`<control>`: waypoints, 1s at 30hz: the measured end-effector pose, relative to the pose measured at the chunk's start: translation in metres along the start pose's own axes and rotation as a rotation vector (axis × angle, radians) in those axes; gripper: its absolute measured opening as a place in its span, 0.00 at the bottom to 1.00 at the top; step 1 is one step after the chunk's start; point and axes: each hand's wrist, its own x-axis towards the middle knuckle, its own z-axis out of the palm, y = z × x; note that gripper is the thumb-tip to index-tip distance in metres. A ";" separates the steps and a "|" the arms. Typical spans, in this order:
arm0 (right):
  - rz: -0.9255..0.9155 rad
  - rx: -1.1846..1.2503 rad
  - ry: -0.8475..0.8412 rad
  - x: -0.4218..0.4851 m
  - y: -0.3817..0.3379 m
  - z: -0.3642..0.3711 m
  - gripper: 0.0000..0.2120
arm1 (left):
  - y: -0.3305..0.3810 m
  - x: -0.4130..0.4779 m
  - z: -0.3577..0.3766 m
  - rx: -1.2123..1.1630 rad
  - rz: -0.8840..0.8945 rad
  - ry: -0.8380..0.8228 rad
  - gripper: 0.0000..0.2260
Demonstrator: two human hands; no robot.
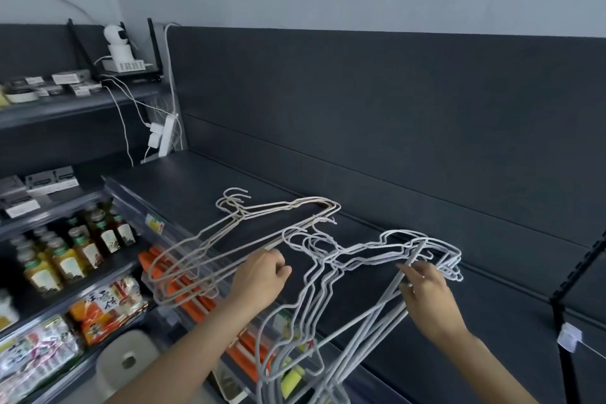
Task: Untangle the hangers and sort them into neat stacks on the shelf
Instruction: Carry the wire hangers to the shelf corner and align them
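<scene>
Two bundles lie partly on the dark shelf (229, 180), cream wire hangers (278, 205) left and white wire hangers (401, 233) right, the white ones snarled; my right hand (429, 298) pinches the white wires, my left hand (262, 275) is curled on I cannot tell what, so next I should tease one hanger free.

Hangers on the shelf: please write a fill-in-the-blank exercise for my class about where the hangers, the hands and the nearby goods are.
1. The beige hangers lie stacked on the dark ____.
2. The right hand pinches the white hangers, which lie to the ____ of the beige ones.
3. The bottles stand on the rack to the ____ of the left hand.
Missing words: shelf; right; left.
</scene>
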 end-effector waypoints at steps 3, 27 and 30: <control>-0.047 0.058 0.004 0.004 -0.019 0.001 0.15 | -0.022 0.007 -0.014 0.027 -0.050 0.038 0.10; 0.013 0.120 -0.088 0.110 -0.203 0.092 0.14 | -0.163 0.172 -0.029 -0.018 -0.145 -0.444 0.14; 0.044 0.117 -0.085 0.124 -0.204 0.094 0.13 | -0.162 0.180 -0.025 -0.026 -0.160 -0.452 0.10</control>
